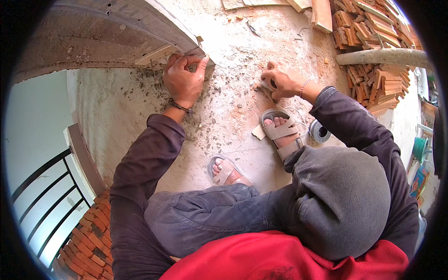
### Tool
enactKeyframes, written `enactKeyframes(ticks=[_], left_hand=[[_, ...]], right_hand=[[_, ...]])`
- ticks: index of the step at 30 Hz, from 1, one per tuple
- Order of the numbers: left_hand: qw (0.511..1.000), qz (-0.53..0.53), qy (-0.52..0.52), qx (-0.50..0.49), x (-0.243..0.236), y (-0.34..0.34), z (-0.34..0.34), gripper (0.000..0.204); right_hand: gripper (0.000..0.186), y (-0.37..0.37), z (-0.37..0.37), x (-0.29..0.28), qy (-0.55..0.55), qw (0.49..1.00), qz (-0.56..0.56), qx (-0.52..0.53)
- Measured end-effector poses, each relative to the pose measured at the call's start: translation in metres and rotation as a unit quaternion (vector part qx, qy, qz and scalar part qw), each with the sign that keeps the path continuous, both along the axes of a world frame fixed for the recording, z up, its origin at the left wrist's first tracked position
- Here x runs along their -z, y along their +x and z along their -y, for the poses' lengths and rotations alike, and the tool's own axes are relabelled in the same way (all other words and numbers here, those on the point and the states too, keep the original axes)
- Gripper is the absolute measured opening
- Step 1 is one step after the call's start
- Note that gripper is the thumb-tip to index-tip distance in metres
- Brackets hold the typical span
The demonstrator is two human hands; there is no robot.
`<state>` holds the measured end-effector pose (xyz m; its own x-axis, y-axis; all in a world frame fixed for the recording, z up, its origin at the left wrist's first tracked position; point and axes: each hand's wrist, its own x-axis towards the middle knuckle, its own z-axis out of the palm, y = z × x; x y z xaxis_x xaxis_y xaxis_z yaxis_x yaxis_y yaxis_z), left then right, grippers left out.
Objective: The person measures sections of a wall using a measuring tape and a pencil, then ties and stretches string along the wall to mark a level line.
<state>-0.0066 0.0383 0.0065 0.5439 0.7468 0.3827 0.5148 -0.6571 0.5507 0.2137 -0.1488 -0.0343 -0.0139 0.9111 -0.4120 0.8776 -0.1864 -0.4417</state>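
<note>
Steadiness at the beam's end

Watching from afar, I see the left hand (183, 80) at the end of the concrete beam (116, 28), thumb and forefinger drawn close together at its corner; whether they pinch anything thin, I cannot tell. The right hand (282, 80) is well apart from it, above the dusty floor (242, 119), fingers curled in. Something dark (273, 84) shows against it, but I cannot make out what, or whether it is gripped. Pale cord (297, 111) loops beside the right sandal (282, 132), near a grey spool (319, 132).

To do this well, I judge, the left thumb and forefinger should bear lightly and squarely on the corner, clear of grit. I'd want the right hand moved slowly, with the cord free of the foot.
</note>
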Motion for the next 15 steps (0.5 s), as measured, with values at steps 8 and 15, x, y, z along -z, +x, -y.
enactKeyframes(ticks=[8,15], left_hand=[[1.0,-0.006,-0.03,-0.001,-0.006,0.0,0.006,0.023],[0.982,0.042,-0.181,0.035,0.003,-0.008,0.026,0.017]], right_hand=[[0.068,0.043,-0.013,-0.019,-0.01,0.956,-0.132,0.26],[0.034,0.036,-0.012,-0.053,-0.056,0.732,-0.574,0.363]])
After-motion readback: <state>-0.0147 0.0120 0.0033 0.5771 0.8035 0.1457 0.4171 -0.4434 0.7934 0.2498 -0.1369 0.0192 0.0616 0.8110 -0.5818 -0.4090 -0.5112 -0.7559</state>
